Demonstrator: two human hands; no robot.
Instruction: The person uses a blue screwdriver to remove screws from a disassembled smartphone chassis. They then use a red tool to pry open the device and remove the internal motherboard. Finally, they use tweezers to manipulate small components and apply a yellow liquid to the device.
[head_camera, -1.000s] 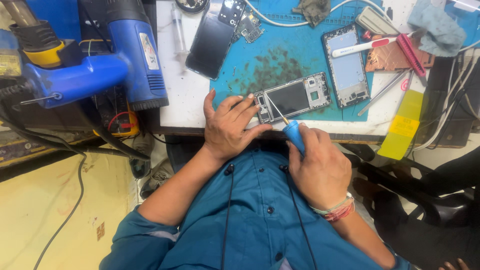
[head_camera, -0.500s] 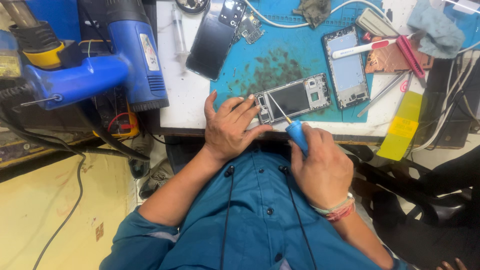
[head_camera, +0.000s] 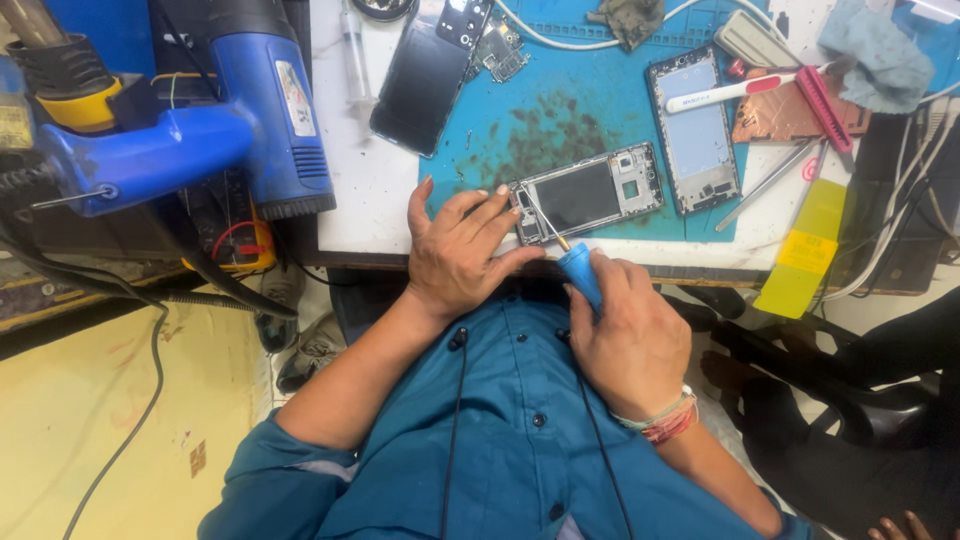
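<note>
Right hand (head_camera: 632, 345) closed around screwdriver (head_camera: 572, 262)

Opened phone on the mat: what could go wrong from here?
1. The screwdriver tip sits at the opened phone's left end, where only the left hand's fingertips pin it; a slip could gouge the exposed internals.
2. The phone lies close to the table edge; a push might slide it off.
3. The right hand works with loose parts nearby, including a second phone frame and tweezers; small screws could get lost among them.
</note>
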